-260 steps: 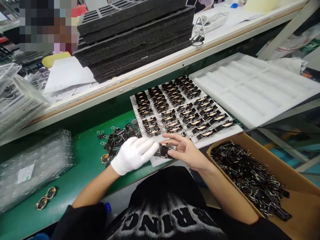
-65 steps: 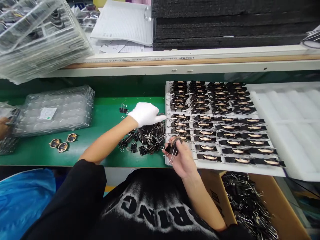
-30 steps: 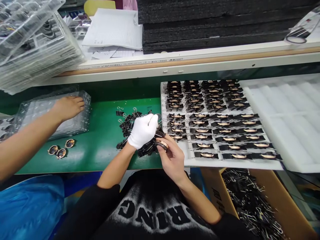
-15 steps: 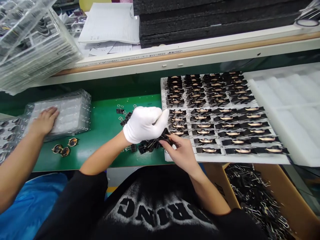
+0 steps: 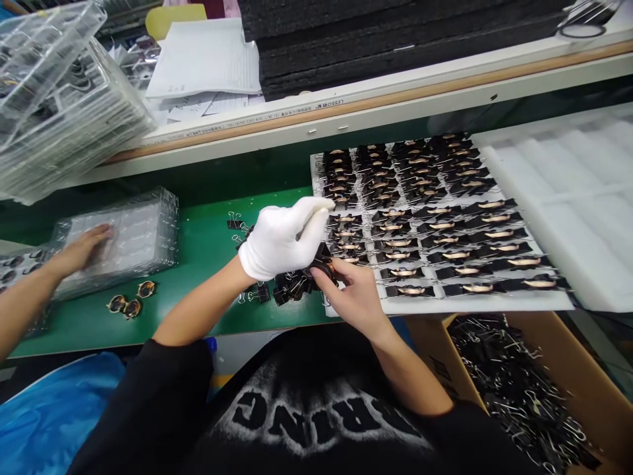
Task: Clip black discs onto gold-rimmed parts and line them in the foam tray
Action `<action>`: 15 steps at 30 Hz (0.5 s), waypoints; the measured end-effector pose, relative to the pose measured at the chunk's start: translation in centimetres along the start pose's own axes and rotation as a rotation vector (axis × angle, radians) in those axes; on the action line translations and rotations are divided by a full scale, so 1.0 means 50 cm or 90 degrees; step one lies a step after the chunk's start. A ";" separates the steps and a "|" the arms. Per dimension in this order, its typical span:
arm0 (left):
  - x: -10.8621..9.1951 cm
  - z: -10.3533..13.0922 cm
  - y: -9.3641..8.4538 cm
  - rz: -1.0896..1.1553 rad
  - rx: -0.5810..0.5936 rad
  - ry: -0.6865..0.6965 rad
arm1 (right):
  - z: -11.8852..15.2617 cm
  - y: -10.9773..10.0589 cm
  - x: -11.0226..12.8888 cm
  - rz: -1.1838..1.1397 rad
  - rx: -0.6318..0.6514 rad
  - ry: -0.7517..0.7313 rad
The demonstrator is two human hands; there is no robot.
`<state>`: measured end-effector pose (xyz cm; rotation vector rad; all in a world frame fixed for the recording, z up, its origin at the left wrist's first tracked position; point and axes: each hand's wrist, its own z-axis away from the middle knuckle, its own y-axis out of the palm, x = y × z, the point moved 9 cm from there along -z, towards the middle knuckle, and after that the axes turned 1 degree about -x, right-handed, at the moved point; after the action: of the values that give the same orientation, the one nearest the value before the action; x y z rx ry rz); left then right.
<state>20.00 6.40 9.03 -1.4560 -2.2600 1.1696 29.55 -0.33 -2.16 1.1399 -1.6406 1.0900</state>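
My left hand point(image 5: 281, 237), in a white glove, is closed with thumb and fingertips together, just above my right hand. What its fingers hold, if anything, is hidden. My bare right hand point(image 5: 353, 293) pinches a dark, rounded piece point(image 5: 324, 267) with black binder clips against it; the glove covers part of it. Loose black binder clips point(image 5: 291, 288) lie on the green bench under and left of my hands. Beside my right hand is a white foam tray point(image 5: 380, 307), with rows of gold-edged pieces gripped by binder clips point(image 5: 399, 243).
At left, a co-worker's hand point(image 5: 82, 251) rests on stacked clear plastic trays point(image 5: 143, 227). Several gold-rimmed round pieces point(image 5: 132, 308) lie nearby. A cardboard box point(image 5: 578, 369) of binder clips stands below right. Another white foam tray point(image 5: 558, 198) is at far right; black foam sheets point(image 5: 395, 46) sit on the shelf.
My gloved left hand has lifted and turned slightly, its fingers pointing more up and right. My right hand keeps its hold. The co-worker's hand has shifted slightly left and down; the view has tilted a little.
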 end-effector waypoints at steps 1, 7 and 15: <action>0.005 0.003 0.001 0.006 -0.008 -0.017 | 0.002 0.002 0.001 0.001 -0.001 -0.001; 0.045 0.003 0.005 0.086 -0.025 -0.145 | 0.006 0.016 -0.031 -0.051 0.005 0.062; 0.303 0.131 -0.124 -0.044 -0.063 -0.390 | 0.019 0.043 -0.065 -0.197 0.072 0.169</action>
<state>4.80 14.60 5.61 -1.1411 -2.7591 1.6806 28.09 -0.02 -5.91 1.2166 -1.1675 1.0880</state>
